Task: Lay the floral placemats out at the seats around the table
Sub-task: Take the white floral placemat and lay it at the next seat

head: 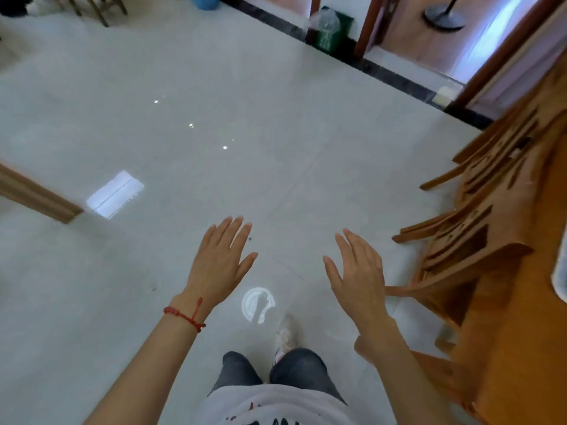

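My left hand [221,259] and my right hand [359,273] are stretched out in front of me over the pale tiled floor, fingers straight and spread, holding nothing. A red string bracelet circles my left wrist. The wooden table [521,348] fills the right edge of the view. A pale, patterned sliver that may be a placemat [561,273] lies on it at the far right edge; most of it is cut off.
Wooden chairs [478,228] stand tucked along the table's left side. A wooden furniture edge [36,194] juts in from the left. A green bin [329,30] and a blue bucket [204,1] stand by the far wall. A fan base [445,15] stands beyond the doorway.
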The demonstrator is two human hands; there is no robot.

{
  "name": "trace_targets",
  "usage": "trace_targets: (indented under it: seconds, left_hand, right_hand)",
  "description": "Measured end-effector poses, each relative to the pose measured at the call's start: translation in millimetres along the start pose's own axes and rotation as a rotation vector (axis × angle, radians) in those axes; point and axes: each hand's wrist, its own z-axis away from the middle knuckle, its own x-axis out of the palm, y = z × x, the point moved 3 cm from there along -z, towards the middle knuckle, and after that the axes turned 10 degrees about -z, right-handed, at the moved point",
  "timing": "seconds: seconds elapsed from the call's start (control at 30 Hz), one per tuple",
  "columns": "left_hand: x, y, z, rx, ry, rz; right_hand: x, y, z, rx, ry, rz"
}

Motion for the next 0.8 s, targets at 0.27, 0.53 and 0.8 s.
trace_targets:
  seconds: [0.27, 0.53, 0.8]
  left_hand:
    - [-10.3, 54.9, -88.6, 0.171, -0.013, -0.02]
    - [-17.8, 79.3, -193.4, 0.298, 0.003, -0.004]
    - [-17.9, 77.7, -327.2, 0.417, -0.016, -0.012]
  right_hand:
    - [-27.0, 59.7, -32.5, 0.163, 0.046, 0.04]
    - [-39.5, 94.2, -94.8, 0.288, 0.09, 0.058]
    - [-44.7, 136.8, -195.4, 0.416, 0.14, 0.093]
